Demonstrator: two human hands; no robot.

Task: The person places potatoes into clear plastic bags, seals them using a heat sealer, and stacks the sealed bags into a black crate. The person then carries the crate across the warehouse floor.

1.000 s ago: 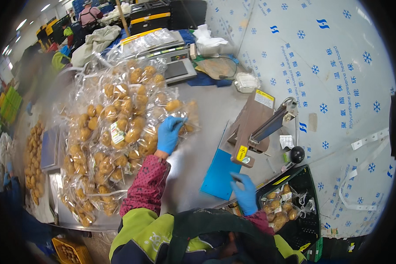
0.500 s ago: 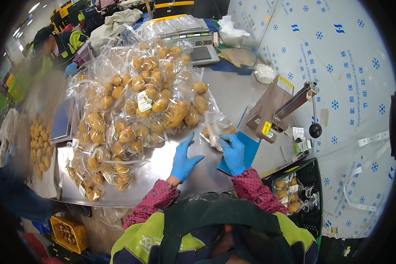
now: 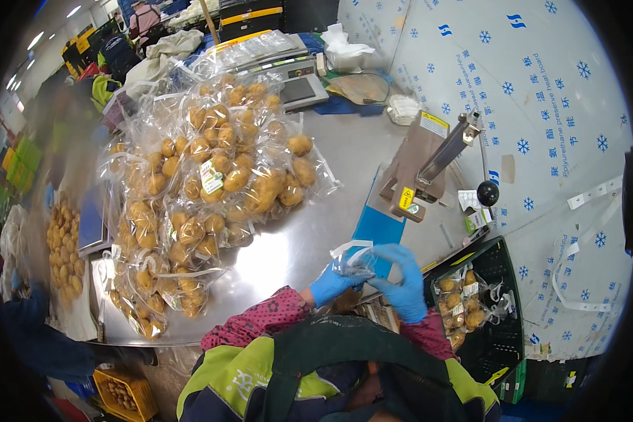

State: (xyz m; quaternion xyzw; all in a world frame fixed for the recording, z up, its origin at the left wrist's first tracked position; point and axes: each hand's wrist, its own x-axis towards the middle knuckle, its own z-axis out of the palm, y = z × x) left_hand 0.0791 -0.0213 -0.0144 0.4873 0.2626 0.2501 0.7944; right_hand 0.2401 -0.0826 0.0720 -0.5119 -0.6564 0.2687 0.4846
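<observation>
My left hand [image 3: 333, 285], in a blue glove, is closed round the gathered neck of a clear plastic bag [image 3: 354, 254] just in front of the blue board. The bag's loose top stands up crumpled above the fingers. Below the hand its body is mostly hidden, with a brownish patch showing. My right hand [image 3: 403, 287], also gloved, is at the bag's right side, thumb and fingers apart around its top. Just beyond both hands stands a brown lever machine [image 3: 416, 165] with a black ball knob.
Clear bags of potatoes [image 3: 211, 190] are heaped on the steel table [image 3: 278, 271]. A black crate [image 3: 510, 302] with bagged potatoes is at right. Scales [image 3: 299, 90] stand at the back. Another person works at the left by loose potatoes [image 3: 65, 246]. A patterned wall panel bounds the right.
The bag has come off the table toward me. My left hand, open and empty before, has moved right and closed on its neck. My right hand has loosened its pinch and moved right and nearer.
</observation>
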